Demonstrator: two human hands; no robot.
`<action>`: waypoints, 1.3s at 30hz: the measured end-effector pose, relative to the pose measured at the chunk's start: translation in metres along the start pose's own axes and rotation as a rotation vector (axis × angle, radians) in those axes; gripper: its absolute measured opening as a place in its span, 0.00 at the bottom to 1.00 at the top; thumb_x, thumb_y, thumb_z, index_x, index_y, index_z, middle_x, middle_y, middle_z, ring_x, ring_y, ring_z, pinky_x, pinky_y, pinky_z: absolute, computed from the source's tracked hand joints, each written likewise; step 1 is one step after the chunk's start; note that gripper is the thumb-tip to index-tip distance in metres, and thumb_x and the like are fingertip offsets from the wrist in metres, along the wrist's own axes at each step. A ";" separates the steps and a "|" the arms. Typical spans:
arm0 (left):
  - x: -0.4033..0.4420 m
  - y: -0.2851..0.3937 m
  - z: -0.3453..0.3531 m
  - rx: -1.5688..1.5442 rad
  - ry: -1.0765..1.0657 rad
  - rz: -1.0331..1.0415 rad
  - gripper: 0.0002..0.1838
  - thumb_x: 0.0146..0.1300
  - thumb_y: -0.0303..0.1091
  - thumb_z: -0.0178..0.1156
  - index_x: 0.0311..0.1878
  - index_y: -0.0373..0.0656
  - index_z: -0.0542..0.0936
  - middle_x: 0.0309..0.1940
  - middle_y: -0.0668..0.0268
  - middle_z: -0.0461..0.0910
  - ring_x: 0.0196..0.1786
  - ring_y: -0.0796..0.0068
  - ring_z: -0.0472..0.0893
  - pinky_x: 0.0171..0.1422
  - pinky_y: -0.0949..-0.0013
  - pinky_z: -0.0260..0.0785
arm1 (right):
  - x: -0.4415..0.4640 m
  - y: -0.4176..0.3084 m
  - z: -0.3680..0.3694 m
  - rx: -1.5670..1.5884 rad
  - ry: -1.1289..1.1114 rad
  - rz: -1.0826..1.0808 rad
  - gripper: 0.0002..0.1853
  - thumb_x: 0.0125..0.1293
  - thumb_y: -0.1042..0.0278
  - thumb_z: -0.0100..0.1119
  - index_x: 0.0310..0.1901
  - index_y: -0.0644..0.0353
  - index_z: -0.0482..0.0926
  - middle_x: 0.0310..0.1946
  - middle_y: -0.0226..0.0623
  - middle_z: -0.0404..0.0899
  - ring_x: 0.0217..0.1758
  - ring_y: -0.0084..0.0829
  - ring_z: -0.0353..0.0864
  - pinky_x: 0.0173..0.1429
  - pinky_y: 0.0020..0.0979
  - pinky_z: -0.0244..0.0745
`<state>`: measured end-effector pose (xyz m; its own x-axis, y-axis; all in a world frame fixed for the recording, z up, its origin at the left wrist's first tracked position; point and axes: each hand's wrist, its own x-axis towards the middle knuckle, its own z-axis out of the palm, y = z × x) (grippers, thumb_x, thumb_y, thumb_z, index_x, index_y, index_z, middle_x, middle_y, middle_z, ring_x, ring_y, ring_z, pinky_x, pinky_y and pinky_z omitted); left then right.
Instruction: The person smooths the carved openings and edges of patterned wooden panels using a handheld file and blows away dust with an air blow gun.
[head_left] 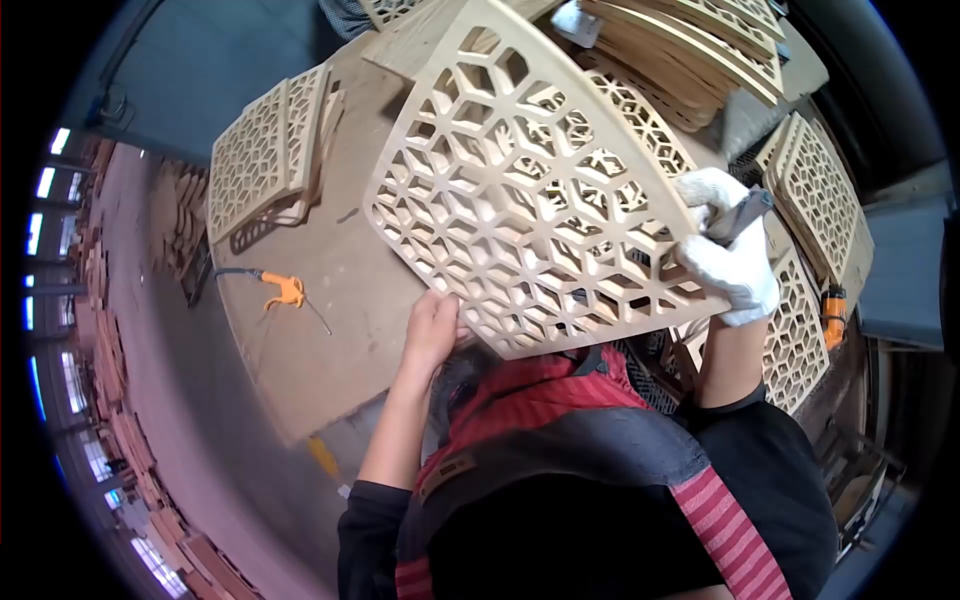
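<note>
A pale wooden panel (500,215) with a cut-out lattice of diamond shapes is held up, tilted, in front of my body. My bare left hand (435,325) grips its lower left edge with curled fingers. At the panel's right corner is my right hand (732,245) in a white glove. Its fingers are closed around a small grey-blue object (745,212), which I cannot clearly identify, and they touch the panel's edge. The parts of both hands behind the panel are hidden.
Lattice panels (250,160) lean in a stack on the brown table (340,350) at the left. An orange air gun (285,290) lies near them. More panels (815,195) stand at the right beside an orange-and-black tool (833,315). Curved wooden pieces (670,60) are piled at the back.
</note>
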<state>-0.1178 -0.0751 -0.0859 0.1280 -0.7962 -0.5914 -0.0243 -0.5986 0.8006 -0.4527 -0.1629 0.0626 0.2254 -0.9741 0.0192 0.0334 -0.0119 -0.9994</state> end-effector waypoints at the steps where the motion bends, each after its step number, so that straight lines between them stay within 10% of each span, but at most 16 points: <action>1: -0.001 -0.004 -0.005 -0.040 0.029 -0.022 0.15 0.71 0.33 0.47 0.51 0.33 0.76 0.38 0.61 0.82 0.34 0.76 0.82 0.35 0.74 0.75 | 0.004 -0.005 0.010 0.014 -0.042 0.060 0.25 0.47 0.67 0.73 0.48 0.68 0.78 0.32 0.34 0.83 0.32 0.21 0.83 0.37 0.22 0.77; 4: 0.003 -0.017 -0.022 -0.106 0.101 -0.063 0.15 0.71 0.33 0.47 0.54 0.34 0.75 0.39 0.61 0.82 0.35 0.75 0.82 0.35 0.75 0.75 | 0.017 0.013 0.045 0.087 -0.085 -0.034 0.20 0.54 0.69 0.71 0.46 0.69 0.77 0.26 0.40 0.83 0.19 0.22 0.81 0.20 0.23 0.76; 10: -0.007 -0.021 -0.059 -0.119 0.253 0.069 0.23 0.73 0.42 0.54 0.64 0.37 0.69 0.46 0.63 0.80 0.46 0.78 0.80 0.43 0.75 0.73 | 0.014 0.026 0.145 -0.300 -0.111 -0.149 0.16 0.55 0.64 0.72 0.38 0.67 0.80 0.31 0.39 0.76 0.33 0.25 0.80 0.35 0.27 0.77; 14: -0.060 0.066 -0.056 -0.203 0.354 0.341 0.36 0.73 0.58 0.50 0.71 0.39 0.61 0.59 0.57 0.75 0.56 0.70 0.77 0.57 0.69 0.71 | 0.003 0.027 0.207 -0.004 -0.181 -0.449 0.15 0.55 0.63 0.71 0.38 0.66 0.79 0.35 0.38 0.74 0.32 0.30 0.78 0.36 0.29 0.77; 16: -0.083 0.106 -0.057 -0.227 0.278 0.456 0.39 0.73 0.61 0.45 0.72 0.38 0.59 0.62 0.53 0.72 0.59 0.65 0.76 0.62 0.64 0.70 | -0.007 0.018 0.228 0.178 -0.280 -0.059 0.16 0.57 0.64 0.69 0.42 0.65 0.78 0.36 0.41 0.77 0.30 0.35 0.81 0.36 0.32 0.78; 17: -0.093 0.124 -0.055 -0.236 0.212 0.502 0.40 0.73 0.62 0.43 0.73 0.37 0.58 0.63 0.52 0.72 0.60 0.63 0.76 0.64 0.62 0.69 | -0.005 0.031 0.238 -0.039 -0.225 -0.503 0.22 0.55 0.59 0.72 0.45 0.63 0.75 0.31 0.42 0.79 0.31 0.37 0.83 0.37 0.32 0.79; 19: -0.098 0.137 -0.062 -0.238 0.261 0.471 0.39 0.72 0.55 0.54 0.73 0.34 0.56 0.61 0.52 0.72 0.60 0.64 0.76 0.63 0.63 0.71 | -0.010 0.020 0.240 0.212 -0.450 -0.006 0.25 0.54 0.57 0.73 0.47 0.63 0.74 0.31 0.43 0.81 0.32 0.38 0.84 0.40 0.33 0.79; 23: -0.106 0.135 -0.097 0.075 0.291 0.250 0.34 0.65 0.24 0.56 0.72 0.33 0.56 0.60 0.53 0.72 0.57 0.68 0.77 0.60 0.68 0.72 | -0.007 0.040 0.242 0.183 -0.563 -0.022 0.22 0.59 0.54 0.70 0.45 0.61 0.75 0.34 0.40 0.84 0.34 0.36 0.85 0.41 0.32 0.78; 25: -0.110 0.124 -0.112 0.048 0.319 0.296 0.31 0.65 0.23 0.54 0.71 0.36 0.59 0.56 0.56 0.75 0.49 0.69 0.82 0.51 0.67 0.77 | -0.006 0.075 0.244 0.274 -0.605 0.056 0.17 0.65 0.64 0.67 0.49 0.62 0.75 0.36 0.33 0.82 0.40 0.21 0.81 0.46 0.26 0.76; 29: -0.119 0.125 -0.153 0.131 0.201 0.058 0.33 0.61 0.17 0.46 0.71 0.34 0.56 0.61 0.52 0.72 0.55 0.63 0.80 0.54 0.64 0.78 | 0.022 0.119 0.213 0.015 -0.558 0.418 0.23 0.70 0.44 0.55 0.46 0.61 0.77 0.30 0.41 0.84 0.32 0.34 0.84 0.38 0.37 0.76; 33: -0.120 0.132 -0.178 0.146 0.228 0.001 0.34 0.59 0.14 0.44 0.72 0.35 0.57 0.62 0.53 0.71 0.59 0.60 0.78 0.58 0.64 0.76 | 0.045 0.174 0.208 -0.439 -0.407 0.420 0.23 0.72 0.45 0.49 0.47 0.59 0.76 0.38 0.50 0.83 0.43 0.52 0.82 0.47 0.46 0.74; 34: -0.122 0.140 -0.168 0.214 0.301 -0.007 0.34 0.58 0.18 0.49 0.71 0.39 0.61 0.54 0.59 0.77 0.46 0.71 0.83 0.41 0.74 0.77 | 0.052 0.178 0.209 -0.481 -0.424 0.449 0.22 0.72 0.45 0.49 0.47 0.59 0.76 0.39 0.50 0.83 0.44 0.52 0.82 0.48 0.47 0.74; 39: -0.107 0.146 -0.201 0.381 0.222 0.023 0.30 0.61 0.18 0.52 0.69 0.38 0.64 0.56 0.57 0.75 0.51 0.71 0.79 0.54 0.70 0.74 | 0.071 0.207 0.229 -0.602 -0.439 0.296 0.20 0.71 0.48 0.51 0.44 0.59 0.77 0.38 0.51 0.83 0.44 0.54 0.81 0.50 0.46 0.74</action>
<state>0.0640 -0.0591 0.1135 0.3317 -0.7964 -0.5057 -0.3883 -0.6038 0.6962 -0.2066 -0.1825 -0.1363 0.5097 -0.7795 -0.3641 -0.5903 -0.0090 -0.8071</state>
